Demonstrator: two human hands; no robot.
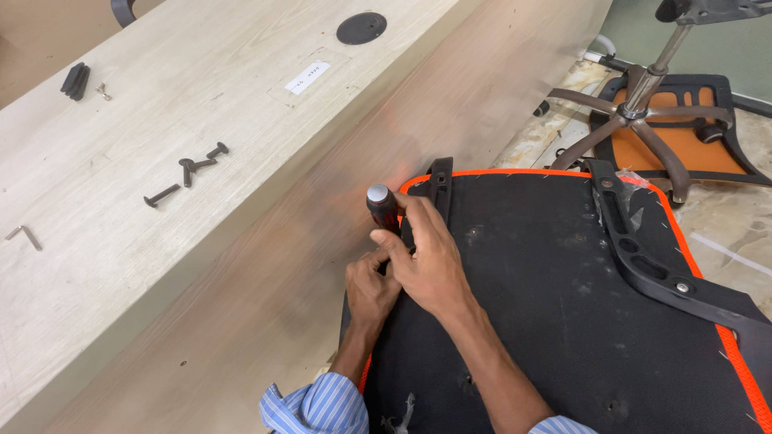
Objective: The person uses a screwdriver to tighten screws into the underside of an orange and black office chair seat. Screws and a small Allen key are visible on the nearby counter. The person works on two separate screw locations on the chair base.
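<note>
Right hand clenched round a red-and-black screwdriver at centre frame, tip pressed down against the left black bracket of an upturned seat pad, black with orange edging. Left hand tucked beneath, fingers curled, apparently steadying the shaft, though partly hidden. Seat propped against the worktop edge for support. Loose black bolts and an angled key laid within reach, left of frame. Chair base upper right, on the floor.
</note>
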